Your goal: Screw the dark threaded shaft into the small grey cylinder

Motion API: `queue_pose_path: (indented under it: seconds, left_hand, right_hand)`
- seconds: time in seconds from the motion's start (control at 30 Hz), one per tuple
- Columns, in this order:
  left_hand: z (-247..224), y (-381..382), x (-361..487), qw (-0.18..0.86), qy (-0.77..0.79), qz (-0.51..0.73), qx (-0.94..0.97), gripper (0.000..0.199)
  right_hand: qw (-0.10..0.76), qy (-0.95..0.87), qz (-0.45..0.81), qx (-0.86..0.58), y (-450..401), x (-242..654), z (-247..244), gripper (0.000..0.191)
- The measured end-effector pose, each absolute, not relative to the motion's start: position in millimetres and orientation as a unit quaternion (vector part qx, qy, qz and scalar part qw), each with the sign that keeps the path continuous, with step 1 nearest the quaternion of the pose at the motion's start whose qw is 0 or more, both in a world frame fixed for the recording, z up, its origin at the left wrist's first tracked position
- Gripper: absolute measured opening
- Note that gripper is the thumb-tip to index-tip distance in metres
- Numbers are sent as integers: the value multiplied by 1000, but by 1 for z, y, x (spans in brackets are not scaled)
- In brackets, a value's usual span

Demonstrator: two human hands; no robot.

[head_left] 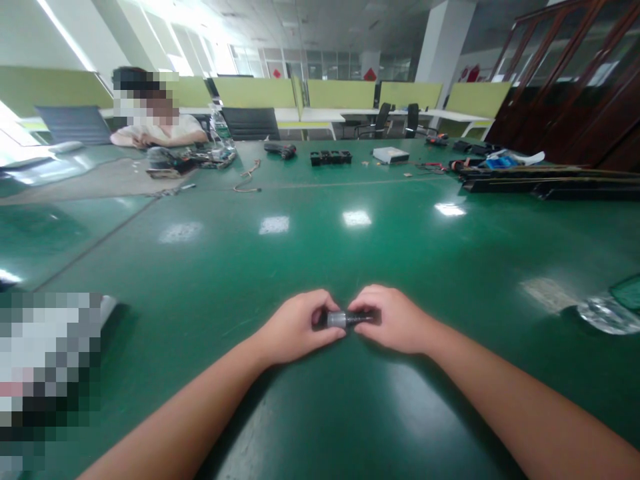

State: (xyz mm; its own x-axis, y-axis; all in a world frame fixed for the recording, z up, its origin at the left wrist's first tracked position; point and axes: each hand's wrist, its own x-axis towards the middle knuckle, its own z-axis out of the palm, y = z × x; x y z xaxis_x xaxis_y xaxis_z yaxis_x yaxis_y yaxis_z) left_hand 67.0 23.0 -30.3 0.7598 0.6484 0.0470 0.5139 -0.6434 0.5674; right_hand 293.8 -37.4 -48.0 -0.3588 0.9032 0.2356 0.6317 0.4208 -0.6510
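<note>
A small dark cylinder (337, 319) with a grey, shiny section lies sideways between my hands, low over the green table (320, 260). My left hand (303, 327) is closed around its left part, thumb and forefinger pinching it. From the other side, my right hand (393, 320) grips the black right end between thumb and fingers. The two hands nearly meet at the fingertips. My fingers cover both ends, and I cannot make out exactly what kind of thing it is.
A clear plastic bottle (610, 313) lies at the right edge. To the left is a blurred-out box-like object (45, 353). Farther back stand a black slotted block (331, 158), a white box (391, 155), and long black strips (550, 183). A person (160, 127) sits across the table.
</note>
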Motion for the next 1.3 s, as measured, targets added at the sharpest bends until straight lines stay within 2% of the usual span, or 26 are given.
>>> queue_pose_path:
  seconds: [0.27,1.3]
  left_hand:
    - [-33,24,68,264,332,118,898,26]
    - [-35,24,68,260,328,116,901,26]
  right_hand:
    - [285,-796,231,-481,-37,290,-47,14]
    - [265,-811,215,-475,-39,297,-44,14]
